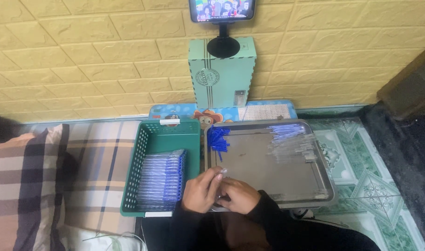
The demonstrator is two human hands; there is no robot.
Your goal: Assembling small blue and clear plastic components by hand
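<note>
Two hands meet over the near edge of a metal tray point(324, 186). The left hand point(201, 190) pinches a thin clear pen tube point(220, 173) between closed fingertips; the right hand point(240, 195) curls closed beside it, touching. Blue caps point(218, 138) and clear tubes point(291, 148) lie on the tray. A green basket point(143, 139) of finished pens point(161, 179) sits just left.

yellow brick-pattern wall point(82, 56), green patterned floor tiles point(375, 186), plaid bedding point(59, 172).
</note>
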